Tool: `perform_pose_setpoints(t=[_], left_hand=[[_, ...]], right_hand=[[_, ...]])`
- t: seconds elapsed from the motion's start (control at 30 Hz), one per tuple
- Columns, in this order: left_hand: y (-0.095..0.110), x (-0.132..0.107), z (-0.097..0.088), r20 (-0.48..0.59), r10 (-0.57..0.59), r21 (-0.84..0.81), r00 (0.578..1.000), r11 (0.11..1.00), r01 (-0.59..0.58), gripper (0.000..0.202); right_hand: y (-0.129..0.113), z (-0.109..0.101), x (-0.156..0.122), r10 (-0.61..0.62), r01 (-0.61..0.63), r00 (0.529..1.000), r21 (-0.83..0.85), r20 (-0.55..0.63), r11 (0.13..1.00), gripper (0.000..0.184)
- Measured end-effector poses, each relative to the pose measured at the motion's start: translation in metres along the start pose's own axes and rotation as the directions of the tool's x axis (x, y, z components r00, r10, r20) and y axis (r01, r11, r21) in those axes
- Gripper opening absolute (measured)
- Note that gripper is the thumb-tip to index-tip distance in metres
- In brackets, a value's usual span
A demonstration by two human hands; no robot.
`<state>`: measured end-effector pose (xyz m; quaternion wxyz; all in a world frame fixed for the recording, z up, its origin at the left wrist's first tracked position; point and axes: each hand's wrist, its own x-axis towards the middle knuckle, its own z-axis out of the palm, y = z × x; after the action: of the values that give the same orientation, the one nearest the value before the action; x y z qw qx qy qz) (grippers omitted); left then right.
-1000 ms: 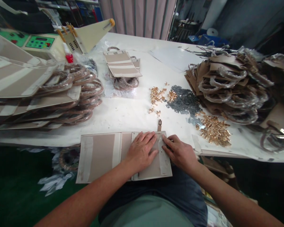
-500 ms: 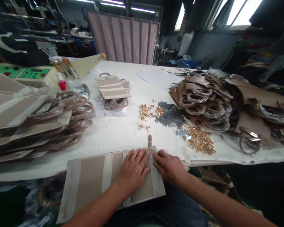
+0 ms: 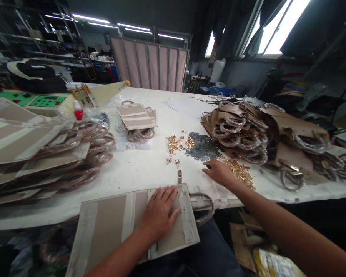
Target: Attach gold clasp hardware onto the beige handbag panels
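My left hand (image 3: 158,211) lies flat, fingers stretched, on a beige bag panel (image 3: 109,219) with pale strips across it. The panel rests partly on the table edge and partly over my lap. A plastic-wrapped handle (image 3: 209,204) sticks out from its right side, and a strap tab with a metal fitting (image 3: 179,177) points from its far edge. My right hand (image 3: 219,172) is over the table, fingers pinched together. A dark spot shows at its fingertips, too small to name. It is near the grey flat metal pieces (image 3: 202,146) and the gold fittings (image 3: 243,173).
Stacked bag panels with wrapped handles (image 3: 46,150) fill the left. Brown bag pieces with wrapped handles (image 3: 236,130) pile up at the right. A small panel stack (image 3: 137,117) sits mid-table beside more gold fittings (image 3: 174,143). A machine with green panels (image 3: 46,100) stands back left.
My right hand has left the panel's right edge and moved forward and right over the table, uncovering the wrapped handle. My left hand stays on the panel. The view has tilted up slightly.
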<state>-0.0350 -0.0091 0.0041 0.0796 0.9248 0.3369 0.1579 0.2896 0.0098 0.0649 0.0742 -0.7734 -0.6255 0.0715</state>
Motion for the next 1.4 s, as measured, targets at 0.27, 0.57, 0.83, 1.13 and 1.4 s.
perform_pose_setpoints(t=[0.27,0.57,0.83,1.13,1.4], left_hand=[[0.006,0.004,-0.005,0.050,-0.038,-0.077,0.998,0.996,0.042,0.062],[0.009,0.002,-0.006,0.054,-0.060,-0.130,0.997,0.989,0.067,0.061],[0.007,0.001,-0.006,0.021,-0.063,-0.136,0.998,0.989,0.065,0.061],[0.008,0.001,-0.004,0.003,-0.083,-0.158,0.997,0.984,0.082,0.062],[0.009,0.002,-0.003,-0.032,-0.136,-0.203,0.990,0.971,0.127,0.058]], right_hand=[[0.047,0.007,0.048,0.054,-0.049,0.983,-0.029,0.177,0.998,0.030],[0.057,0.003,0.054,0.041,-0.035,0.967,-0.028,0.251,0.999,0.029],[0.051,-0.005,0.057,0.028,-0.036,0.969,0.029,0.246,0.999,0.010],[-0.040,-0.028,-0.003,-0.035,-0.098,0.972,0.538,0.231,0.837,0.020],[-0.102,0.021,-0.044,-0.085,-0.054,0.975,0.593,0.205,0.803,0.011]])
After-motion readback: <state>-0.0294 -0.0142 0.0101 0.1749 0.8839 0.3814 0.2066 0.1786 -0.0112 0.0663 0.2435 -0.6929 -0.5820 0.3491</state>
